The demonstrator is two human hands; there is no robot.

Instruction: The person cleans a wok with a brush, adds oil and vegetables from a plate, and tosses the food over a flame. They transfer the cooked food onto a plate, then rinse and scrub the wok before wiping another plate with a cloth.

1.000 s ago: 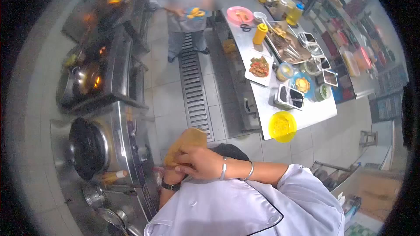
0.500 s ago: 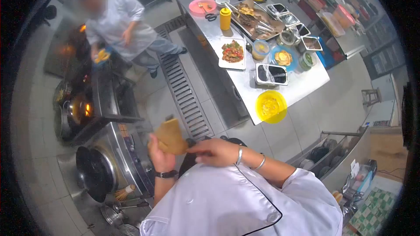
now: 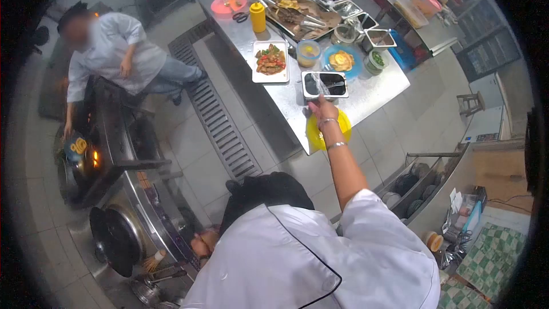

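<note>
My right hand reaches out over the table, its fingers apart at the near rim of a metal container of dark sauce with a spoon in it. Below the wrist lies a yellow bowl, partly covered by my forearm. Beside the container are a blue plate with yellow food and a lidded tub. My left hand is low by my side, near the stove counter. My jacket hides much of that hand, and I cannot tell what it holds.
A white plate of stir-fry, a yellow squeeze bottle and a food tray stand on the steel table. At left, a co-worker leans over a lit stove. A wok sits lower left, and a floor grate runs between.
My right hand has moved away from my left and out to the sauce container. My left hand has dropped to my side, and the flat brown piece it held is out of sight.
</note>
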